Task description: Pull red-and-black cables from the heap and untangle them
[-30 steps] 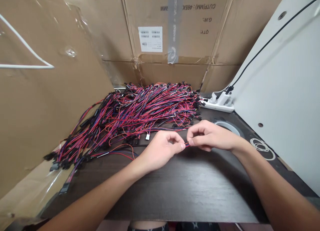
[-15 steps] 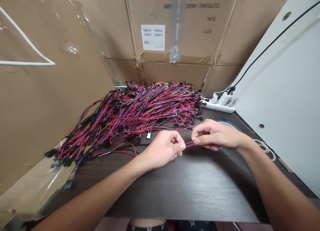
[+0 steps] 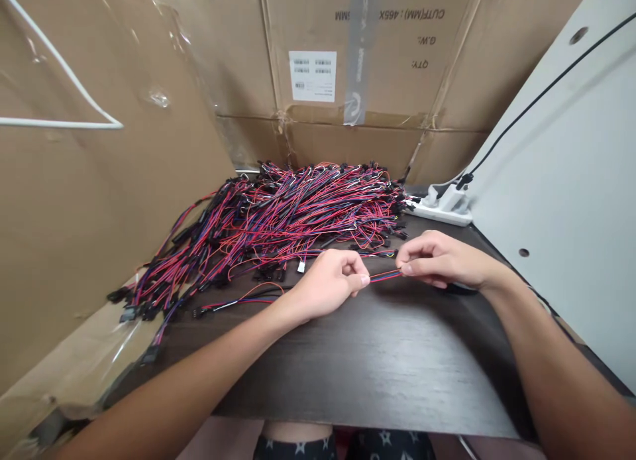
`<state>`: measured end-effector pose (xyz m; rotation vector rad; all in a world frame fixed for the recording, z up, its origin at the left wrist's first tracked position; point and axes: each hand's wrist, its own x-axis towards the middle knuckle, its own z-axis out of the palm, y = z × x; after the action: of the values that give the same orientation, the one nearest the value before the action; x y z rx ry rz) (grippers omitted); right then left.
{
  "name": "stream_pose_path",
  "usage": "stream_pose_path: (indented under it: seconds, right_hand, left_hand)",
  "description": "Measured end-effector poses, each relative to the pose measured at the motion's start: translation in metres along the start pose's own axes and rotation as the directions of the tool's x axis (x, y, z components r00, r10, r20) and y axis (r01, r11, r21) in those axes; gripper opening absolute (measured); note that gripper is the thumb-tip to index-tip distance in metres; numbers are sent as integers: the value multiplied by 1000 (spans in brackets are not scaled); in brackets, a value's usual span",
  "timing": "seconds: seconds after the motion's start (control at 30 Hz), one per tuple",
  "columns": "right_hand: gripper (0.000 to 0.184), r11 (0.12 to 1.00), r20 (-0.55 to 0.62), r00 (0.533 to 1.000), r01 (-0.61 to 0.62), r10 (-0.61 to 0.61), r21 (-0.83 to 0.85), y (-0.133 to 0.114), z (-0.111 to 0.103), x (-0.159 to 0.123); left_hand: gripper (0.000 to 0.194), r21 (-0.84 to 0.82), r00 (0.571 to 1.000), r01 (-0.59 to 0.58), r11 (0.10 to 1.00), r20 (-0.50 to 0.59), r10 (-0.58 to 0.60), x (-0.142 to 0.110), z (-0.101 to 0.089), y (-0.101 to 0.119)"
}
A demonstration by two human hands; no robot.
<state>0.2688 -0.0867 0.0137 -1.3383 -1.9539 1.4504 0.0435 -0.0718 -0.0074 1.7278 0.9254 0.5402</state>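
Note:
A wire harness [image 3: 385,275] of thin red, blue and orange wires stretches between my two hands above the dark table. My left hand [image 3: 335,281] pinches it between thumb and fingertips. To the right, my right hand [image 3: 437,261] grips the same wires with thumb and index finger. The harness appears to carry on behind my left wrist, out to a black connector [image 3: 199,311] on the table. A large heap of similar harnesses [image 3: 308,208] lies behind my hands, with a white connector [image 3: 301,267] at its front edge.
Cardboard [image 3: 163,148] stands along the left and a big carton [image 3: 387,75] at the back. On the right are a white panel [image 3: 566,162] and a power strip [image 3: 440,212] with plugs and a black cable [image 3: 541,92]. The dark tabletop [image 3: 372,374] reaches my lap.
My right hand has moved right, away from my left, so a longer stretch of wires shows between them. The connector end at left has shifted rightward. The view has turned slightly.

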Motion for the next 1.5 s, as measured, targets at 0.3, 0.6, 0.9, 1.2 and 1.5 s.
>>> stream_pose_path:
  seconds: [0.3, 0.6, 0.9, 1.2, 1.5]
  right_hand:
    - [21, 998, 30, 998, -54, 55, -17, -7, 10, 7]
    - [23, 995, 87, 996, -4, 13, -95, -10, 20, 9]
    - [20, 998, 183, 983, 10, 2, -62, -10, 27, 13]
    - [17, 999, 59, 998, -40, 39, 18, -9, 33, 19]
    - [21, 995, -10, 1000, 12, -13, -98, -6, 35, 25]
  left_hand:
    - [16, 95, 999, 32, 995, -10, -31, -1, -4, -8]
    - [17, 247, 996, -65, 967, -38, 77, -5, -10, -5]
    - [17, 335, 985, -154, 930, -23, 171, -7, -7, -1]
    - [17, 386, 977, -183, 904, -31, 211, -9, -6, 0]
    - [16, 336, 986, -131, 933, -53, 157, -7, -8, 0]
